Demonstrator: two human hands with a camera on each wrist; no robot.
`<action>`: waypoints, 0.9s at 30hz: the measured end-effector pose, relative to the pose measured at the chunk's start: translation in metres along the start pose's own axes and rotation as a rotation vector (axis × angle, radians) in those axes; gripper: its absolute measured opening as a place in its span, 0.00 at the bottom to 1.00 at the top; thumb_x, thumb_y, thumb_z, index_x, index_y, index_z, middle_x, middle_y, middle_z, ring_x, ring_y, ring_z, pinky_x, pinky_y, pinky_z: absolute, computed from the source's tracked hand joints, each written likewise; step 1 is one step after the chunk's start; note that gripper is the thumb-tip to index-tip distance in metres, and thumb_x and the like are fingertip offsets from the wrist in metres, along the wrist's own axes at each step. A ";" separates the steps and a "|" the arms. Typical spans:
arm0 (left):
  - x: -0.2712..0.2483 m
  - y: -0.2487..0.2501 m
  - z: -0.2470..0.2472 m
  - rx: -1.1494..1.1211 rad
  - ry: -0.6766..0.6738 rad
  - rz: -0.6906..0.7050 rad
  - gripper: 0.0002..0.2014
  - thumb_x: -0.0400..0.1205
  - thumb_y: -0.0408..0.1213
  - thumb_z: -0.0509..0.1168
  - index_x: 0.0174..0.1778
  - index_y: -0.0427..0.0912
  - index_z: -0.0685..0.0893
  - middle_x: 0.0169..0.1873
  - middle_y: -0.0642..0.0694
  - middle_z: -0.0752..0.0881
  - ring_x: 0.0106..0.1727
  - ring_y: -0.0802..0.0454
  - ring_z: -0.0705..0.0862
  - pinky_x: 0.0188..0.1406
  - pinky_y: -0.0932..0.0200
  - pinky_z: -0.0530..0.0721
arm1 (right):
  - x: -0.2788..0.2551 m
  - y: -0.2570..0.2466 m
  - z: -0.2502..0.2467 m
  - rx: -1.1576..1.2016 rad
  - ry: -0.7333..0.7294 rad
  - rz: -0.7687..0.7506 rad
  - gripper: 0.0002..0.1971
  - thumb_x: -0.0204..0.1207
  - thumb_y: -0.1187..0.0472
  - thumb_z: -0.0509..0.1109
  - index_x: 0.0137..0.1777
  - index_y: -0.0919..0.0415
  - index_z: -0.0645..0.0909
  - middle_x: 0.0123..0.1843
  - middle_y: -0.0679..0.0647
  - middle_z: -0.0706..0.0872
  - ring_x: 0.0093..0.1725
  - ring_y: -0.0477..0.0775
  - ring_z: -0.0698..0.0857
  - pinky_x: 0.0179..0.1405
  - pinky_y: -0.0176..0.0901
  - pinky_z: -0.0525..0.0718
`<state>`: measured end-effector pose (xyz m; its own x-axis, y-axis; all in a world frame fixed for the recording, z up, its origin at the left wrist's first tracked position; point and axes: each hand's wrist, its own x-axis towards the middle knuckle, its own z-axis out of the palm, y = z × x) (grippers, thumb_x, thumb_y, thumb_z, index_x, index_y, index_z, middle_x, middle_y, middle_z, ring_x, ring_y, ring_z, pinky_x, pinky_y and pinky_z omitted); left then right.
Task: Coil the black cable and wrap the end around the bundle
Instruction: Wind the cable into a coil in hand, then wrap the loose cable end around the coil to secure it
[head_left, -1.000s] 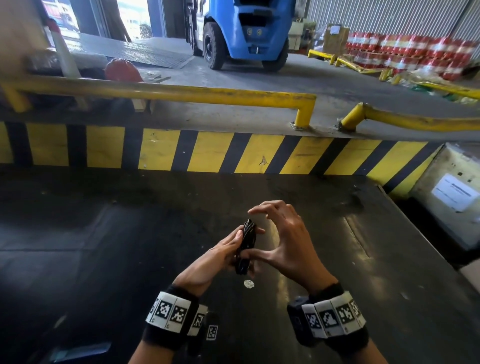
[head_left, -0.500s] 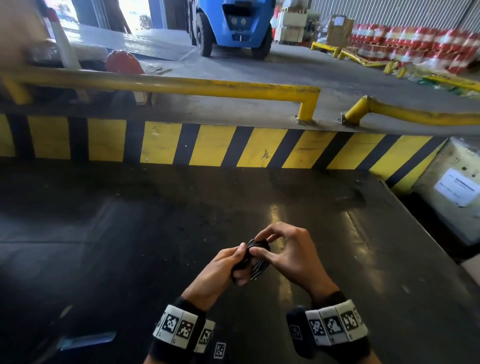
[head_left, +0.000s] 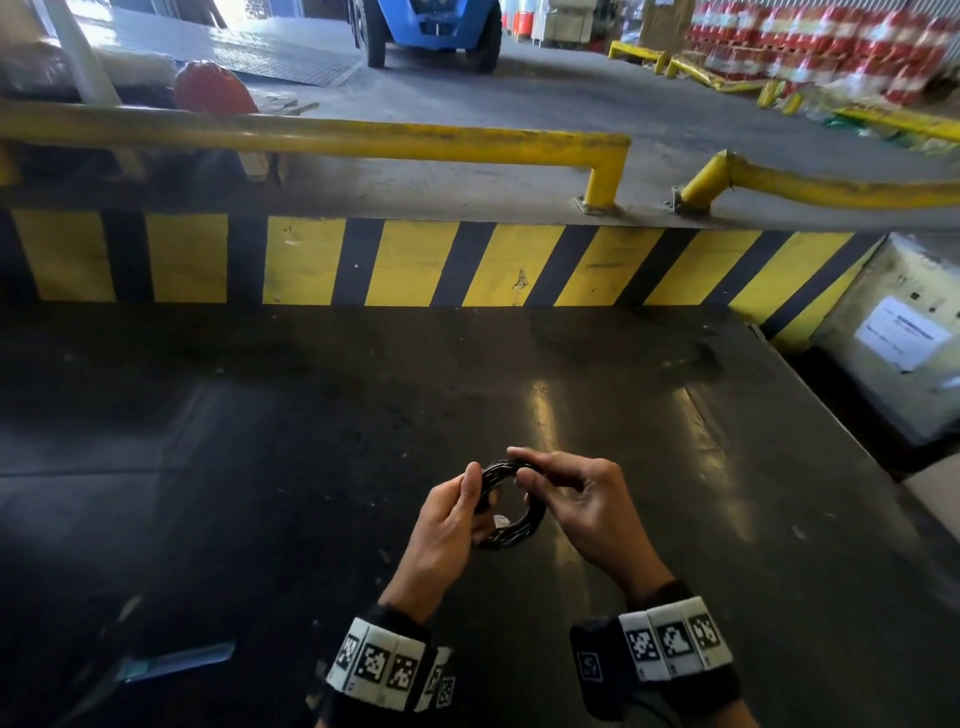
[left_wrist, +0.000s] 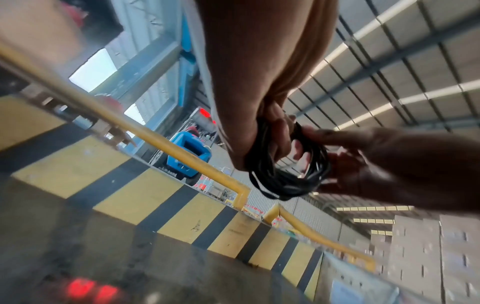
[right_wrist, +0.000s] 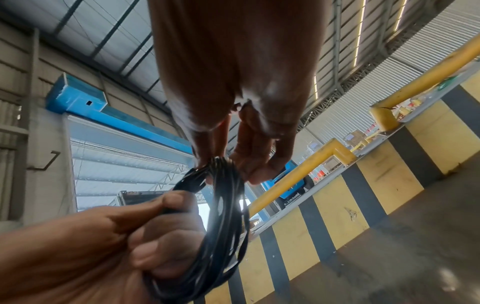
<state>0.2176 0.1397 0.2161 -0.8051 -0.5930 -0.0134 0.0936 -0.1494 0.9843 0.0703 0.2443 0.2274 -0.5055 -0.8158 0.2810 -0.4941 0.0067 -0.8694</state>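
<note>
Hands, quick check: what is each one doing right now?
Left hand: grips one side of the black cable coil.
Right hand: pinches the coil's top between thumb and fingers.

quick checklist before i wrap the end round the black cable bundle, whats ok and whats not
1. Black cable coiled into a ring: ok, several loops lie together.
2. Left hand holds the coil: ok, fingers curled round its left side.
3. Right hand on the coil: ok, fingertips pinch its top right.
4. Free end found: cannot tell, no loose end shows clearly.
5. Loops tidy: not ok, strands spread apart at the bottom in the left wrist view.
6. Coil off the dark table: ok, held above it.
</note>
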 end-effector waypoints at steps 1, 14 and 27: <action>0.000 -0.005 0.004 0.020 0.013 0.031 0.21 0.91 0.45 0.49 0.42 0.34 0.78 0.28 0.53 0.75 0.25 0.63 0.73 0.26 0.69 0.74 | -0.002 0.004 0.001 0.005 0.022 0.019 0.13 0.80 0.59 0.76 0.64 0.54 0.91 0.49 0.48 0.96 0.48 0.48 0.95 0.55 0.56 0.92; -0.015 -0.092 0.043 0.340 -0.057 -0.062 0.25 0.85 0.63 0.54 0.43 0.47 0.87 0.36 0.49 0.86 0.38 0.52 0.84 0.39 0.39 0.85 | -0.087 0.059 -0.016 0.073 0.087 0.380 0.11 0.80 0.61 0.76 0.61 0.58 0.92 0.57 0.54 0.95 0.55 0.42 0.93 0.65 0.40 0.88; -0.038 -0.165 0.058 0.623 -0.229 -0.350 0.21 0.92 0.46 0.51 0.38 0.44 0.81 0.33 0.48 0.81 0.35 0.52 0.78 0.42 0.50 0.78 | -0.234 0.155 -0.057 -0.341 0.210 0.964 0.09 0.78 0.60 0.77 0.56 0.55 0.93 0.52 0.53 0.96 0.54 0.50 0.93 0.61 0.39 0.86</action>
<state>0.1990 0.2328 0.0640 -0.8352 -0.4036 -0.3736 -0.4841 0.2170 0.8477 0.0715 0.4698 0.0497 -0.8885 -0.2610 -0.3775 0.0273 0.7910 -0.6112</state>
